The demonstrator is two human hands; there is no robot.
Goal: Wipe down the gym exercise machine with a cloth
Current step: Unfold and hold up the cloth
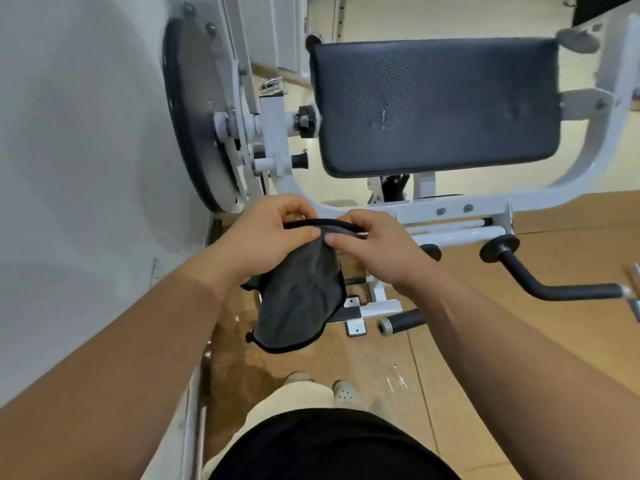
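Both hands pinch cloth's (301, 292) top hem, left hand (266, 233) and right hand (377, 247) side by side, cloth hanging lengthwise below fingers; pad (436, 105) of machine lies just ahead, right hand nearer

A gym: a white-framed exercise machine (363, 202) with a dark padded rest (436, 105), a grey cam wheel (201, 116) and black-gripped handles (554, 285) stands on a wooden floor (519, 358).
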